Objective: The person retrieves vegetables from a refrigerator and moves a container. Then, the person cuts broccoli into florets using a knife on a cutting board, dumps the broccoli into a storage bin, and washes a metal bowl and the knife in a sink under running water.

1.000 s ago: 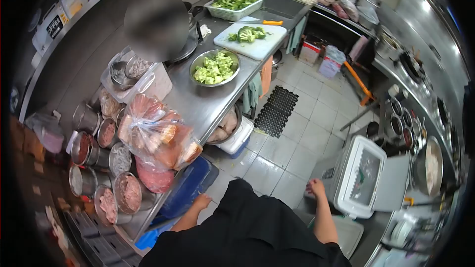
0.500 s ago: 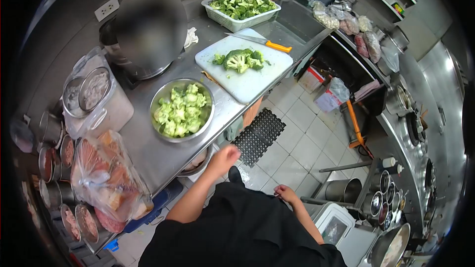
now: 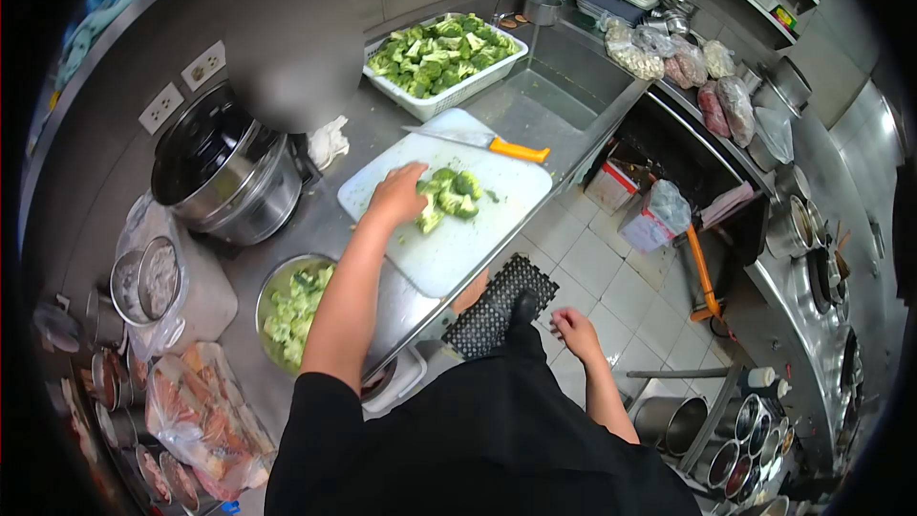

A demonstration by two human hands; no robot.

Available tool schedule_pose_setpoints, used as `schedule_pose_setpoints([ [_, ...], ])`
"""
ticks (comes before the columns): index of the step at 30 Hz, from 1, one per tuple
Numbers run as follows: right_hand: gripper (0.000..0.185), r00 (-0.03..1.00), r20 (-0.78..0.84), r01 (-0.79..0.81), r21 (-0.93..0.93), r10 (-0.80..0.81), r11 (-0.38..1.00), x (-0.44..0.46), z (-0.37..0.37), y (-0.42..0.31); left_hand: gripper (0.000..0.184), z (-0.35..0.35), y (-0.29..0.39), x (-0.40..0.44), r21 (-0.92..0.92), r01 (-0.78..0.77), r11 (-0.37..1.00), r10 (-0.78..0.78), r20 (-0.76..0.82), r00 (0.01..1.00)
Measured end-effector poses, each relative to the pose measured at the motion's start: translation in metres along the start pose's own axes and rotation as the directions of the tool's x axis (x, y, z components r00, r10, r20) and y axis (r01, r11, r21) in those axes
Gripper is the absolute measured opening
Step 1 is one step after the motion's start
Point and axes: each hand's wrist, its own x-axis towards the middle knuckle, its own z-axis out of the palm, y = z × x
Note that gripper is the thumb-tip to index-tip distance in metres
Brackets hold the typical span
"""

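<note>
My left hand reaches over a white cutting board, its fingers at the left side of some broccoli pieces; its grip on them is not clear. A knife with an orange handle lies across the board's far edge. Under my left forearm, a steel bowl holds pale green broccoli pieces. My right hand hangs low over the floor beside the counter, fingers loosely curled, with nothing visible in it.
A white basket of cut broccoli stands beside the sink. A large steel pot and bagged meat are at the left. Below lies a black floor mat; a stove and pans line the right.
The view has turned and moved toward the cutting board. My left hand has gone from low beside the counter up to the broccoli on the board. My right hand stays low at my side.
</note>
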Motion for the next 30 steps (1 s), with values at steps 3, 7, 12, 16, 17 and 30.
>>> schedule_pose_setpoints([
  [3,0.023,0.986,-0.005,0.166,-0.073,-0.167,0.983,0.074,-0.032,-0.091,0.065,0.002,0.007,0.019,0.036,0.102,0.994,-0.106,0.178,0.978],
  [7,0.017,0.920,-0.014,0.383,-0.190,-0.392,0.904,0.182,-0.070,-0.164,0.068,-0.005,0.016,0.024,0.071,0.161,0.984,-0.170,0.148,0.974],
  [12,0.021,0.663,0.067,0.710,-0.372,-0.745,0.598,0.312,-0.092,-0.229,0.065,-0.012,0.067,0.027,0.062,0.535,0.843,-0.539,0.107,0.836],
  [16,0.033,0.689,0.337,0.708,-0.503,-0.642,0.496,0.373,-0.080,-0.233,0.065,0.006,0.082,0.023,-0.006,0.709,0.705,-0.707,-0.086,0.702],
  [17,0.033,0.681,0.367,0.721,-0.485,-0.633,0.495,0.381,-0.077,-0.234,0.065,0.014,0.083,0.021,-0.006,0.733,0.680,-0.731,-0.082,0.677],
  [30,0.043,0.789,0.575,0.520,-0.440,-0.216,0.732,0.297,-0.053,-0.252,0.067,0.028,0.080,-0.019,-0.159,0.731,0.663,-0.748,-0.099,0.657],
])
